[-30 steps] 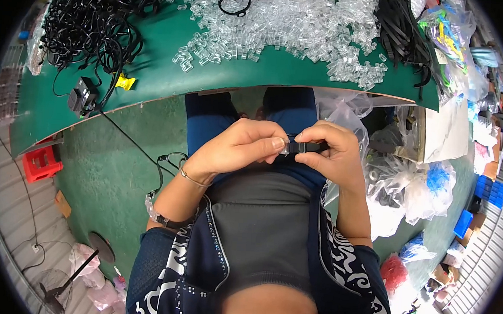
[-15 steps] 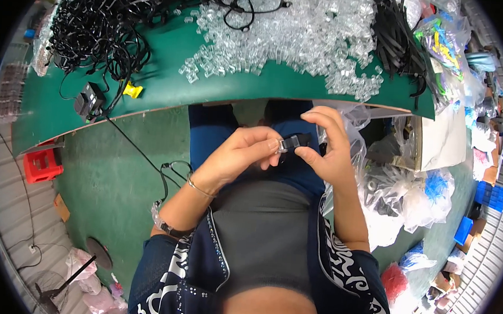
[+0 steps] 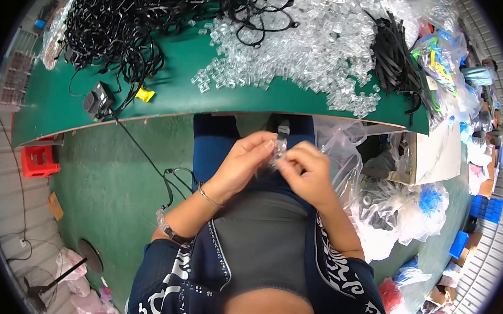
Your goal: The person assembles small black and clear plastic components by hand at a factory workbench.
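A: While both hands meet over the lap, what's pinched?

B: Small clear plastic piece (image 3: 277, 153) with a black cable end (image 3: 284, 128) poking up from it, between left hand (image 3: 244, 161) and right hand (image 3: 303, 170). Both pinch it with fingertips, fingers curled close.

A: Progress?

B: Looks mid-fit; can't tell if the piece is seated. Plenty left, judging by the pile of clear pieces (image 3: 310, 45) beyond the hands on the green table (image 3: 169, 97), and the black cable heap (image 3: 121, 22) up left.

A: Right of the right hand?

B: Plastic bags (image 3: 387, 205).
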The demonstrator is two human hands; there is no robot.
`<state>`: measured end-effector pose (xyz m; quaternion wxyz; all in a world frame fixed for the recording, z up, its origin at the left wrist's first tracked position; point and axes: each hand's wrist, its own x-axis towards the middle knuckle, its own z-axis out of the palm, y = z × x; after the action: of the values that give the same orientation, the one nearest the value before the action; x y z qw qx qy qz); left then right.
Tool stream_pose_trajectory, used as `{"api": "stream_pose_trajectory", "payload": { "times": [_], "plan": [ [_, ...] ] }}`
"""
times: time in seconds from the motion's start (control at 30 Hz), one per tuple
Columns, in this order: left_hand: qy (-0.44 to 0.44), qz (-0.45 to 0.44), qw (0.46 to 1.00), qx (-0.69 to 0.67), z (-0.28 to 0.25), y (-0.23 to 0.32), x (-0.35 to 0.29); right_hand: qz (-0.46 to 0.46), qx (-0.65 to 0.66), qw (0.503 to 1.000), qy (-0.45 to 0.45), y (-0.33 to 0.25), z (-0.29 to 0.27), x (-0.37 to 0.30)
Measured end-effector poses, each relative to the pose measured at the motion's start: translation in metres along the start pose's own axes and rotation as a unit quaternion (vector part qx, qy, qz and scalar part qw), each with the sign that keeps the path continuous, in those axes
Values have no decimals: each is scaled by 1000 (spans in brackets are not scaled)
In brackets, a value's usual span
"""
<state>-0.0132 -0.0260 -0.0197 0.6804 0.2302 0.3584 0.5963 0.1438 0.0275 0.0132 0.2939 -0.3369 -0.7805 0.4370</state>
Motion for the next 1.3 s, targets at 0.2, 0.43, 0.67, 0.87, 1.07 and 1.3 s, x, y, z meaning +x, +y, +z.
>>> {"api": "stream_pose_trajectory", "payload": {
  "times": [0.2,0.43,0.67,0.87,1.07,1.3],
  "plan": [
    [-38,27,999,25,5,9,0,-135,-23,989,52,1,-10,28],
    [-80,-3,994,-70,0,20,-7,-145,20,989,0,3,-15,31],
    [-98,-15,995,16,-2,32,-8,-118,79,987,-80,7,-23,26],
    [-95,-32,988,118,0,41,-10,-25,162,983,-88,-1,-24,20],
    [-113,-38,982,145,-4,40,-10,-57,126,985,-102,2,-27,19],
    [-115,-39,983,139,-5,38,-9,-53,116,986,-109,5,-28,20]
  ]
}}
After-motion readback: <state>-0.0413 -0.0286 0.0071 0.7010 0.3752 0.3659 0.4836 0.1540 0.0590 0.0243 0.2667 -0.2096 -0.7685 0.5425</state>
